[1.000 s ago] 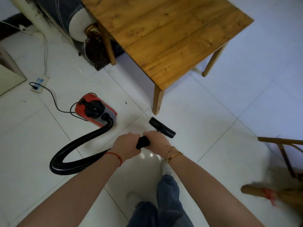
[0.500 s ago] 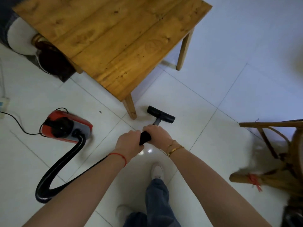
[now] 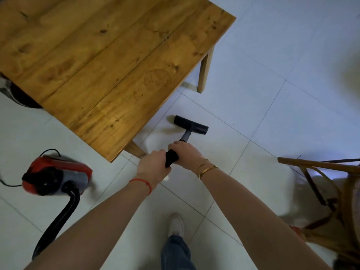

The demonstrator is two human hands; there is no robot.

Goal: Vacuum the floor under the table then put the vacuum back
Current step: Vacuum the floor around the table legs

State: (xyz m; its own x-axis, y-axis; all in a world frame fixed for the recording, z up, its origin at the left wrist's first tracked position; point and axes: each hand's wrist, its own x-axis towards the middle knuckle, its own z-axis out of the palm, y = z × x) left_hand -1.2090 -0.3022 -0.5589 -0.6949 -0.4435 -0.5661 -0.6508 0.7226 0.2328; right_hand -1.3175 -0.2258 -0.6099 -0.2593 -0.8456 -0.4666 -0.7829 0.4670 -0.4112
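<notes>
Both my hands grip the black handle [image 3: 171, 157] of the vacuum wand: my left hand [image 3: 154, 165] holds the near end, my right hand [image 3: 186, 153] grips just ahead of it. The wand runs forward to a black floor nozzle [image 3: 191, 125] lying flat on the white tiles beside the wooden table's [image 3: 109, 55] near edge. The red and grey vacuum body [image 3: 56, 178] sits on the floor to my left, its black hose [image 3: 58, 217] curving back toward me.
A table leg [image 3: 135, 150] stands just left of my hands, another leg [image 3: 204, 71] farther right. A wooden chair [image 3: 331, 191] stands at the right. A black power cord [image 3: 7, 184] trails left from the vacuum. My foot [image 3: 176, 224] is below my hands.
I have stepped closer to the table, so it fills more of the view. The nozzle has swung to the right of the near table leg, and the vacuum body trailed along behind.
</notes>
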